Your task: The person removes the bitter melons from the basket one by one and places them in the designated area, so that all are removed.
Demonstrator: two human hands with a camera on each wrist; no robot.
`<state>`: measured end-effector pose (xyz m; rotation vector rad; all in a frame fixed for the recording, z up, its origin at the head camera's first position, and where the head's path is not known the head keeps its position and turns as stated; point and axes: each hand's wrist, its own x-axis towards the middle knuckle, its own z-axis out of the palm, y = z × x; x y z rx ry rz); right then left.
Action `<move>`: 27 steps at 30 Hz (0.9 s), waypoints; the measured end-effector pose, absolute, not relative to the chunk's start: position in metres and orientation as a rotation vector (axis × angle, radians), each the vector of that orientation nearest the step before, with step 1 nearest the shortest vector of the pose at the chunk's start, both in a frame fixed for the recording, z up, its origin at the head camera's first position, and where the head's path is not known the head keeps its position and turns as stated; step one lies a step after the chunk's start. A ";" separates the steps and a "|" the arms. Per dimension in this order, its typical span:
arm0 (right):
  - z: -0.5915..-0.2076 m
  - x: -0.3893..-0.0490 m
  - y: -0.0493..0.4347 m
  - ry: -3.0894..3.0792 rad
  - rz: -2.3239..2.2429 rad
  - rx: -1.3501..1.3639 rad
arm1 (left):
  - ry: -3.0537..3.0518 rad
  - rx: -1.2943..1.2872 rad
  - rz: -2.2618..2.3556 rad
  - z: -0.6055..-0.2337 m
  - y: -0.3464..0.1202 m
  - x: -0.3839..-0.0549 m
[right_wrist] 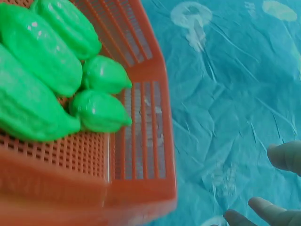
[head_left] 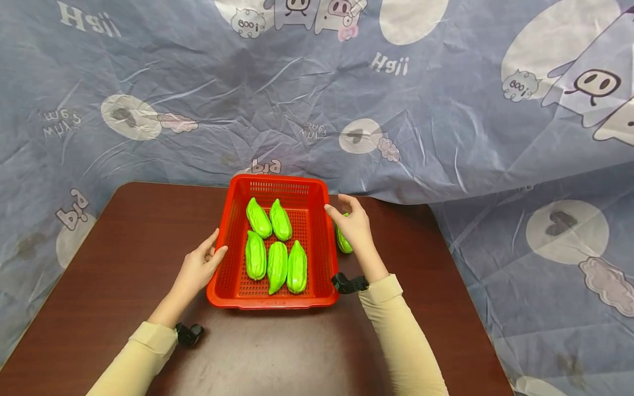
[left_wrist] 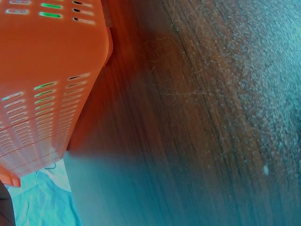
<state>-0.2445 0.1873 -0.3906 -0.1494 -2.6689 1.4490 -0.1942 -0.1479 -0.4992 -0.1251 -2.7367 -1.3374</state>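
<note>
— Left grip [head_left: 198,267]?
— Loosely parted at the left rim of the red basket [head_left: 273,303]; cannot tell whether pressing. Could skew the basket if pushed unevenly.
— And inside?
— Five green gourds [head_left: 278,267], likely to roll if jolted.
— Right grip [head_left: 354,224]?
— Spread, pinching nothing, beside the right rim, partly hiding one loose gourd [head_left: 344,243] on the worktop [head_left: 406,258]. Might roll that gourd away with a careless touch, or bump the rim on a low sweep.
— Farther?
— Patterned cloth [head_left: 297,82], possibly brushed by overreaching.
</note>
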 end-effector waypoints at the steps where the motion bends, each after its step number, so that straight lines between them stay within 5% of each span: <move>1: -0.391 -0.246 0.182 -2.671 1.452 -0.127 | -2.737 -0.125 -1.338 -0.499 -0.148 -0.194; 27: -0.469 -0.282 0.080 -2.838 1.442 -0.145 | -2.761 -0.098 -1.366 -0.499 -0.147 -0.193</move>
